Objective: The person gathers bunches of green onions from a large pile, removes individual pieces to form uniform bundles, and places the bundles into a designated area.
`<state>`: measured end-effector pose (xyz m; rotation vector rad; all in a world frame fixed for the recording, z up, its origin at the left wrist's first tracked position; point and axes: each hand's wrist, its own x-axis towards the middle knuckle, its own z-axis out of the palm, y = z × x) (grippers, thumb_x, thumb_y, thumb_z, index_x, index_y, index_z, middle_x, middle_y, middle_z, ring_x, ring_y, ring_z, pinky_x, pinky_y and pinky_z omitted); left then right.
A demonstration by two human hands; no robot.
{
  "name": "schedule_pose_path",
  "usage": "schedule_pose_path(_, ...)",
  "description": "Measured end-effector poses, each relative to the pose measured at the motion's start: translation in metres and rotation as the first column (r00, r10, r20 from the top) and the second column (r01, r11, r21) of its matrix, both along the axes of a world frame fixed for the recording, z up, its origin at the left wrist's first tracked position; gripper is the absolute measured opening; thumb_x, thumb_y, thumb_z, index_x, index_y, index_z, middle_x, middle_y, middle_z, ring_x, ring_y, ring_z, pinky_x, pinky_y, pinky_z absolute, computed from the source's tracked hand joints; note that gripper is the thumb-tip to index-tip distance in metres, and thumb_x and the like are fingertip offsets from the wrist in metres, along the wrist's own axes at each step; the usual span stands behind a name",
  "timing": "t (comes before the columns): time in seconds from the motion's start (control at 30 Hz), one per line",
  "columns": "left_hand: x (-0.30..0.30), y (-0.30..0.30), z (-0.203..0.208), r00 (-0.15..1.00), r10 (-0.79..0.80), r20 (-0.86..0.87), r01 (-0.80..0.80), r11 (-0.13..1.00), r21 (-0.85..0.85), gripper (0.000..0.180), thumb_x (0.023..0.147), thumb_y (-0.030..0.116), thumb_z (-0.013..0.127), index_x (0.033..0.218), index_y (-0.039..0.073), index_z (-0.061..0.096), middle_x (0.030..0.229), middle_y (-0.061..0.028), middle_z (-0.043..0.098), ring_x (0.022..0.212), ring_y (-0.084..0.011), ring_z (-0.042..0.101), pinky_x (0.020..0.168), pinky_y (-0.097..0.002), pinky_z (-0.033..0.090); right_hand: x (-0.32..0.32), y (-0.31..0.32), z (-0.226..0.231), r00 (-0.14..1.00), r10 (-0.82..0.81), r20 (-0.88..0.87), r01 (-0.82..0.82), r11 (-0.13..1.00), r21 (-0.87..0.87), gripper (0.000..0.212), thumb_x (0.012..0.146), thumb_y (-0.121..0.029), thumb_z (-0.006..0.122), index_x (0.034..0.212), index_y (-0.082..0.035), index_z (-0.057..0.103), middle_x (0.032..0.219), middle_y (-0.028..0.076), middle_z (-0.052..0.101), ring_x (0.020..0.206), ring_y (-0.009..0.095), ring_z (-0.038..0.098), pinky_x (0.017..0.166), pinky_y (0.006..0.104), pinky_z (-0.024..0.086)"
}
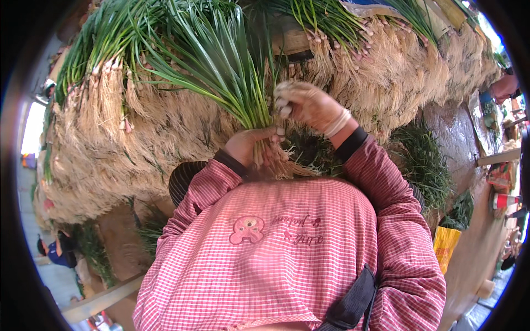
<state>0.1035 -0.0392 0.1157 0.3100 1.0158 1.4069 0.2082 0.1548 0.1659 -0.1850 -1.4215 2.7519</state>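
Observation:
My left hand (243, 144) is closed around the lower stems of a bunch of green garlic (243, 91). Its long flat leaves fan up and to the left, while pale bulbs and stringy roots hang below my fingers. White wrapping covers my left thumb tip. Just right of the stems is my right hand (312, 105), its fingers curled and slightly blurred, with white coverings on the fingertips. Whatever those fingers may hold cannot be made out. White bands (338, 122) circle my right wrist.
A large heap of green garlic (165, 129) spreads ahead, its tan roots facing me. More plants with pinkish bulbs (342, 25) lie along its top. Loose green leaves (422, 165) lie on the brown floor to the right, near a yellow bag (447, 247). A wooden bar (105, 299) stands lower left.

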Motion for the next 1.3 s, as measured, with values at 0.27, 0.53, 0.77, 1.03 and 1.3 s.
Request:
schedule_pose_path(0.27, -0.009, -0.012, 0.021, 0.997, 0.07, 0.011, -0.07, 0.939, 0.337, 0.043, 0.083, -0.001, 0.066, 0.124, 0.004, 0.054, 0.1, -0.0137, 0.067, 0.09, -0.0216, 0.067, 0.064, -0.033, 0.061, 0.083, 0.087, -0.014, 0.985, -0.01, -0.173, 0.042, 0.982, 0.185, 0.017, 0.089, -0.011, 0.062, 0.105, -0.004, 0.065, 0.093, 0.003, 0.063, 0.076, 0.012, 0.06, 0.07, 0.028, 0.053)
schedule_pose_path(0.53, -0.008, -0.018, 0.076, 0.957, 0.209, -0.202, -0.1, 0.891, 0.444, 0.03, 0.074, -0.005, 0.064, 0.103, 0.002, 0.059, 0.097, -0.0149, 0.068, 0.078, -0.0239, 0.068, 0.067, -0.0354, 0.058, 0.05, 0.091, -0.038, 0.959, -0.269, 0.09, -0.154, -0.227, 0.962, 0.031, 0.096, -0.031, 0.056, 0.103, -0.002, 0.064, 0.095, 0.019, 0.068, 0.084, 0.034, 0.068, 0.076, 0.0444, 0.054)
schedule_pose_path(0.77, -0.015, -0.016, 0.115, 0.869, 0.417, -0.266, -0.254, 0.838, 0.484, 0.051, 0.079, 0.0, 0.059, 0.129, -0.003, 0.05, 0.093, -0.0124, 0.066, 0.076, -0.0201, 0.066, 0.053, -0.0288, 0.058, -0.059, 0.112, 0.031, 0.743, -0.637, -0.205, -0.011, -0.317, 0.948, 0.04, 0.091, -0.044, 0.056, 0.1, -0.007, 0.069, 0.099, 0.018, 0.069, 0.095, 0.038, 0.067, 0.082, 0.0451, 0.052)
schedule_pose_path(1.03, -0.035, -0.03, 0.071, 0.925, 0.378, -0.043, -0.335, 0.863, 0.379, 0.054, 0.088, 0.012, 0.065, 0.137, -0.002, 0.045, 0.096, -0.0116, 0.066, 0.076, -0.0149, 0.065, 0.051, -0.0271, 0.057, -0.105, 0.131, 0.015, 0.75, -0.602, -0.274, -0.24, -0.634, 0.735, 0.047, 0.082, -0.045, 0.069, 0.103, -0.004, 0.07, 0.104, 0.016, 0.068, 0.094, 0.034, 0.067, 0.083, 0.0427, 0.053)
schedule_pose_path(1.3, -0.041, -0.015, 0.058, 0.973, 0.134, 0.186, -0.218, 0.792, 0.571, 0.069, 0.086, 0.01, 0.066, 0.147, -0.001, 0.033, 0.088, -0.0045, 0.057, 0.072, -0.0131, 0.057, 0.053, -0.0244, 0.053, -0.068, 0.105, 0.047, 0.686, -0.609, -0.399, 0.728, 0.566, 0.388, 0.014, 0.097, -0.014, 0.057, 0.107, -0.005, 0.058, 0.08, 0.002, 0.061, 0.051, 0.008, 0.048, 0.046, 0.0222, 0.042)
